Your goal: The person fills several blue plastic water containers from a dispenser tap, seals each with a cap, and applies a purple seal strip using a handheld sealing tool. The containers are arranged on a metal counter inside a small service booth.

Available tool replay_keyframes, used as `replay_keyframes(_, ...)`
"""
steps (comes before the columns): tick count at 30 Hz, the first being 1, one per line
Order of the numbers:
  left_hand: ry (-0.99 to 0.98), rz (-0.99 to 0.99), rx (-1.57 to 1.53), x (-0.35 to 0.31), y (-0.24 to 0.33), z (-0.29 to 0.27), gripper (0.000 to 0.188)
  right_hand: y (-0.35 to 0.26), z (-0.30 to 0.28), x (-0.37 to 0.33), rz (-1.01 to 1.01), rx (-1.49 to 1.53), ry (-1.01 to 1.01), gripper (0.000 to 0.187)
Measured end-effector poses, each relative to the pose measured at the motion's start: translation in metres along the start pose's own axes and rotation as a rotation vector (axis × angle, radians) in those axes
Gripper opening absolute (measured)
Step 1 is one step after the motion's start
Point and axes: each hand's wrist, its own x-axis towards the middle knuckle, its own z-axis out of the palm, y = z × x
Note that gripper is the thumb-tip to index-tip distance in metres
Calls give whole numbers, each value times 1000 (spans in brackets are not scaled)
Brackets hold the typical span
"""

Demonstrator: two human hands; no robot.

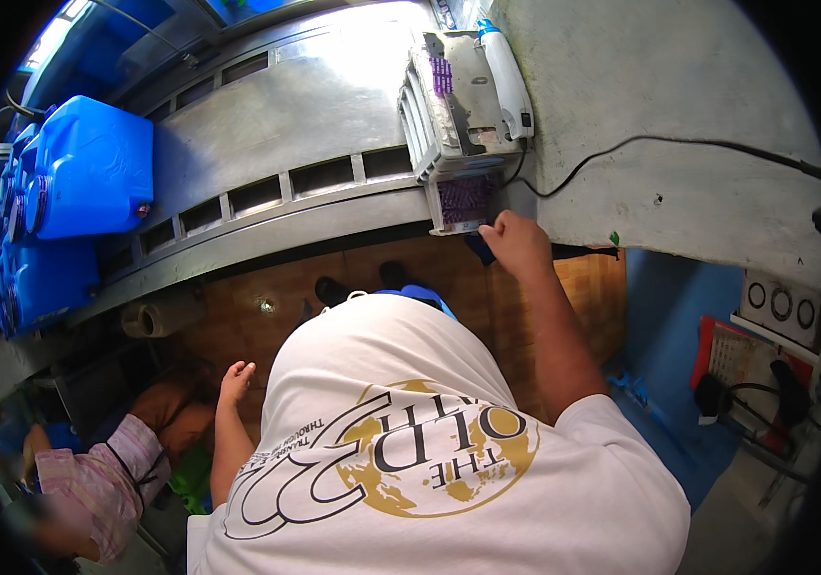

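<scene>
My right hand (519, 243) is at the metal counter's front edge, beside a small white bin (461, 206) full of purple pieces. Its fingers are curled together; whatever they may hold is too small or hidden to name. Just below these fingers is a bit of dark blue material (478, 249). Above the bin stands a worn white slatted box (449, 105), with a purple patch on its top. A white handheld device with a blue tip (506, 81) lies along its right side. My left hand (237, 381) hangs by my hip, fingers loosely apart, holding nothing.
Blue water containers (99, 168) stand at the left on the slotted metal counter (324, 120). A black cord (669, 140) crosses the grey surface at right. Another person in pink checked clothing (108, 489) is at lower left. A wall-mounted panel with round openings (782, 305) is at right.
</scene>
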Motion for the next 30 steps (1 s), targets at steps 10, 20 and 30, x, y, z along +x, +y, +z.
replay_keyframes(10, -1, 19, -59, -3, -10, 0, 67, 9, 120, 83, -193, -126, 124, 27)
replay_keyframes(20, 32, -30, 10, -23, -10, -2, 67, 40, 132, 79, -233, -128, 281, 31)
replay_keyframes(30, 41, -27, 32, -13, 12, -15, 66, 1, 62, 44, -57, 70, 121, 23)
